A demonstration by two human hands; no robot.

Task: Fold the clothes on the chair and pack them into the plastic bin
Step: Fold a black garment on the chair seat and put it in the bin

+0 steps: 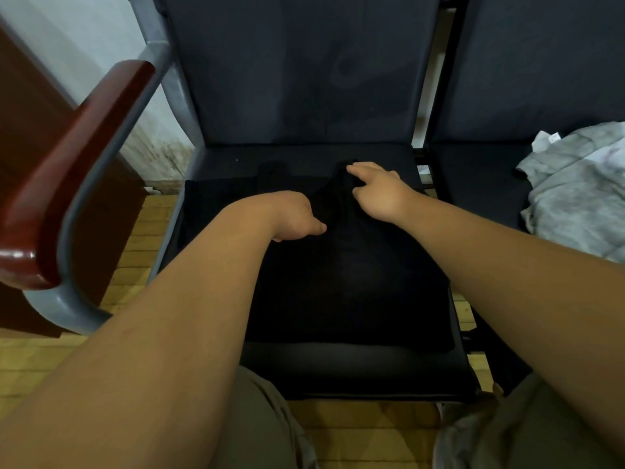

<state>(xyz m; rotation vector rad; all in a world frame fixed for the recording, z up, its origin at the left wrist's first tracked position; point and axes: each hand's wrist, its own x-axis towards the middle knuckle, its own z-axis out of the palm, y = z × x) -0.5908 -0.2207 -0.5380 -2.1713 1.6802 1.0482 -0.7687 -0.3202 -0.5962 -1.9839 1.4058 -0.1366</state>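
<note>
While both forearms reach in from 6 o'clock, the head view looks down on a dark chair [304, 79]. Its seat [338, 370] fills the frame centre.

A black top [355, 292] lies spread flat on the seat and covers most of it. A bare strip of seat shows at the top's 6 o'clock edge. The top's shoulder end points to 12 o'clock, toward the backrest. Black on dark, so its edges are hard to trace.

The right hand [378, 194] sits at the top's 12 o'clock end. Index finger and thumb pinch a raised bunch of the black fabric; the other fingers are curled behind.

The left hand [294, 214] rests on the top at about 11 o'clock, knuckles up, just beside the right hand and apart from it. Its thumb lies on the cloth and points to 3 o'clock. Its fingers are hidden under the hand, so I cannot tell whether it grips the cloth or only presses it.

A grey garment [575, 198] lies crumpled on the next seat [480, 184], at 3 o'clock in the frame, well apart from both hands. A white label shows at its 11 o'clock corner.

A red-brown armrest [67, 170] on a grey tube frame [101, 184] stands at 9 o'clock. Yellowish plank floor [135, 252] shows under it. Khaki trousers [263, 428] show at 6 o'clock, on either side of the seat front. A pale wall [84, 35] is at 10 o'clock.
</note>
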